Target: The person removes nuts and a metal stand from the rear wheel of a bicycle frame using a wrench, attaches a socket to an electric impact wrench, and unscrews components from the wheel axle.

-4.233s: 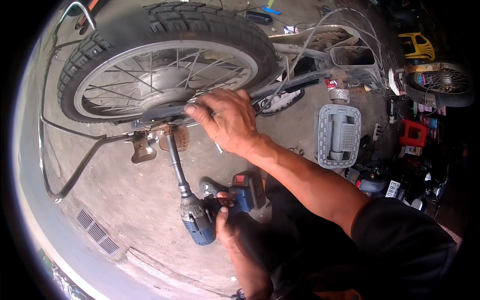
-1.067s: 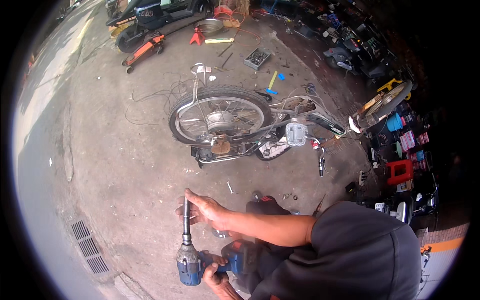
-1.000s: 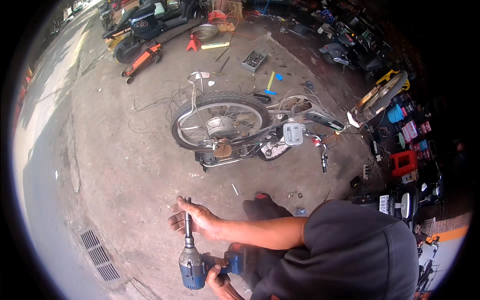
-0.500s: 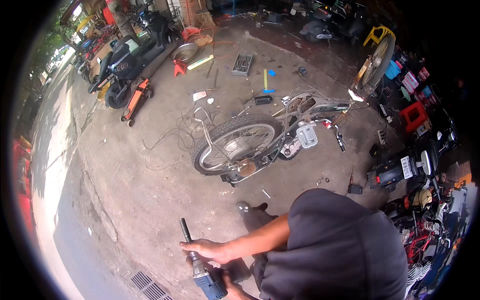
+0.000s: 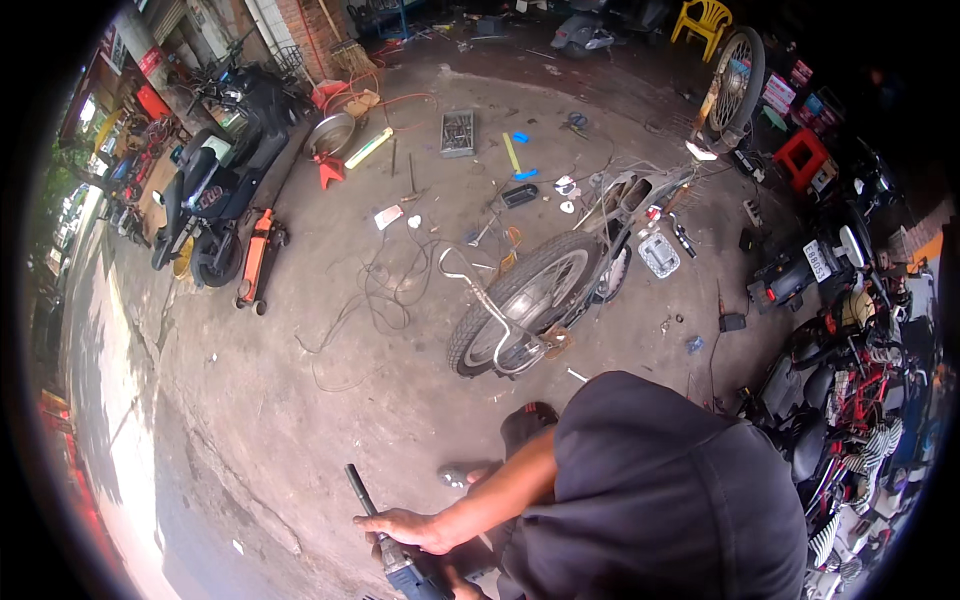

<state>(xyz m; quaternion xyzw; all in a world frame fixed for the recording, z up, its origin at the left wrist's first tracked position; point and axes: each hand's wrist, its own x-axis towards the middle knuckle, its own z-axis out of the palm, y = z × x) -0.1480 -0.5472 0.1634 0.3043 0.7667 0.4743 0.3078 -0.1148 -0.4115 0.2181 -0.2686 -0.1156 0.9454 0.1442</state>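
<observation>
A cordless impact wrench (image 5: 402,568) with a silvery nose and dark blue body is held low in front of me. Its long dark socket (image 5: 358,487) points up and to the left. My right hand (image 5: 412,527), bare-armed below a dark sleeve, is closed around the nose near the socket's base. Lower down, my left hand (image 5: 462,583) grips the rear of the wrench; the picture's lower edge partly cuts it off. Ahead, a partly stripped motorcycle frame (image 5: 612,225) lies on the concrete with its spoked rear wheel (image 5: 535,295) and bent metal tube (image 5: 480,295).
Loose cables (image 5: 385,300), a grey parts tray (image 5: 458,133) and a yellow-and-blue hammer (image 5: 517,160) lie on the floor. An orange floor jack (image 5: 258,262) stands by a parked scooter (image 5: 205,200) at left. Right: red stool (image 5: 801,160) and more motorbikes (image 5: 800,275).
The whole view has turned and tilted, so the frame, jack and tools appear shifted. The wrench sits slightly lower in the picture; both hands keep their hold on it.
</observation>
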